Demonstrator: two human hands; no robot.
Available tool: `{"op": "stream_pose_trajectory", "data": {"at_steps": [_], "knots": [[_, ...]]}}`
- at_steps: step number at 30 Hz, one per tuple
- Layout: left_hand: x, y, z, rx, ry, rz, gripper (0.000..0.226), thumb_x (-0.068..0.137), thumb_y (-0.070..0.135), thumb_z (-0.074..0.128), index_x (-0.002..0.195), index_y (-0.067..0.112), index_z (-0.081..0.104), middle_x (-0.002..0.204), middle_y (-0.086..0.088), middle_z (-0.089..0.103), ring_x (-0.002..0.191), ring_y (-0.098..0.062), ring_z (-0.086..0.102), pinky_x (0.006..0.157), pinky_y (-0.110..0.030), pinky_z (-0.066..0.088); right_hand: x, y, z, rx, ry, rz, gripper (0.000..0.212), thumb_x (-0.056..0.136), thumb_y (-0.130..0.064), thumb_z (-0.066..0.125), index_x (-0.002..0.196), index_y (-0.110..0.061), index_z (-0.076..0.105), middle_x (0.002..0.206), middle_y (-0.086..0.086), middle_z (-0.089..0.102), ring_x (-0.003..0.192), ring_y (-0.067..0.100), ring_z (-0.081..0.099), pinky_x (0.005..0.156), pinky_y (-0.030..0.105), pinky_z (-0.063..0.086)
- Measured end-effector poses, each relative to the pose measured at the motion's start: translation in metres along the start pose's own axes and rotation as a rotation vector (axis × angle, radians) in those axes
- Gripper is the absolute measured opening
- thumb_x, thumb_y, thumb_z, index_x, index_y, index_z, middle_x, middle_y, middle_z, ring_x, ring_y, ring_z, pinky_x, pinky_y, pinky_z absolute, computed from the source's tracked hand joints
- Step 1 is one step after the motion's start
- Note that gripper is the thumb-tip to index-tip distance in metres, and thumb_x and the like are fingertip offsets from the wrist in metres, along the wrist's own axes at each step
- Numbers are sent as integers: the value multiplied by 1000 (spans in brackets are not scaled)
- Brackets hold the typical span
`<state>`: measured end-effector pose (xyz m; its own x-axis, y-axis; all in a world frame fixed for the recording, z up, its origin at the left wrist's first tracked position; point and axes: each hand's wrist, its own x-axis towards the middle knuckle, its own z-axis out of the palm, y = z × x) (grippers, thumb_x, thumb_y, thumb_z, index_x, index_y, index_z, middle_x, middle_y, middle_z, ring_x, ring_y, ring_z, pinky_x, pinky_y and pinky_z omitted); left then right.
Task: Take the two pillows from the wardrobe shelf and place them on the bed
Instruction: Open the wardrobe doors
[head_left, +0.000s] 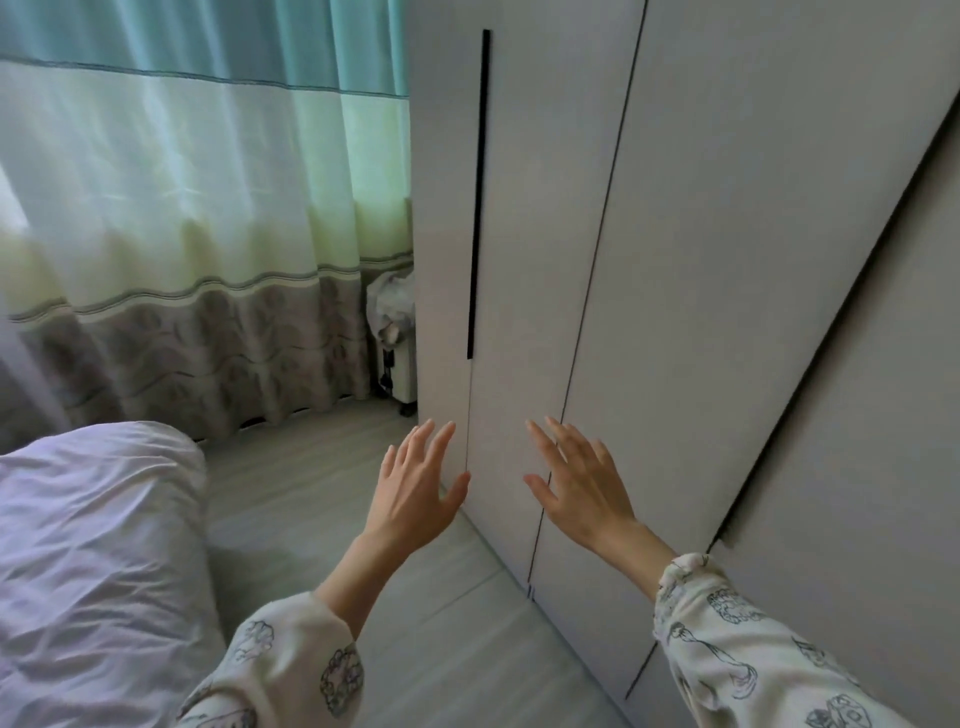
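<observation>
A bedroom corner in soft daylight, as you look down along the floor.

You have a pale grey plank floor (322, 499) ahead of you, running to a full-length curtain (197, 208) banded teal, white, pale green and patterned grey at the hem, with daylight glowing through its middle bands. Beside the curtain's right edge, in the corner, you can see a small white wheeled appliance (397, 358) partly draped in light plastic or cloth.
</observation>
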<state>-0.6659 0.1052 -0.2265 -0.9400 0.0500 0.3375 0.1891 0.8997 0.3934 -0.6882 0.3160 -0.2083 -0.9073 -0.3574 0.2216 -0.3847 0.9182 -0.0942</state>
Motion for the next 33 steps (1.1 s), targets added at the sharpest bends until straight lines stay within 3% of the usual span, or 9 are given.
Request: {"op": "stream_pose_trajectory", "data": {"at_steps": [9,20,25,31,33], "knots": [[162,-100,-17,81,34,51,64,92,35,49,147,18,21,153,-13,23,141,-27,22,114,-45,20,187,21,18,-53,47,-75,60,96,-44,30,148,-30,4,157,0,10,144,18,8,115,46,8],[412,-162,-8,153,102,200,60,93,30,45,147,24,20,154,-7,20,142,-22,18,116,-42,12,449,71,-2,-285,221,-103,61,96,-43,33,148,-28,6,158,5,9,145,22,7,112,53,1],[539,-157,-15,39,145,272,59,94,29,43,147,27,17,156,-6,16,143,-23,16,116,-46,14,553,88,-41,-427,346,-123,59,94,-36,43,147,-24,20,155,9,19,143,28,14,111,59,-4],[657,-160,-12,-268,180,294,55,97,27,40,147,25,18,155,-5,19,140,-25,25,110,-42,28,641,97,-74,-566,455,-46,56,91,-32,48,143,-20,31,155,10,19,143,29,13,109,61,-3],[690,-165,-6,-278,187,374,54,97,24,39,147,24,19,154,-5,21,139,-23,27,111,-38,28,662,99,-72,-619,443,39,59,92,-37,46,145,-21,27,157,9,14,144,30,7,109,62,-8]]}}
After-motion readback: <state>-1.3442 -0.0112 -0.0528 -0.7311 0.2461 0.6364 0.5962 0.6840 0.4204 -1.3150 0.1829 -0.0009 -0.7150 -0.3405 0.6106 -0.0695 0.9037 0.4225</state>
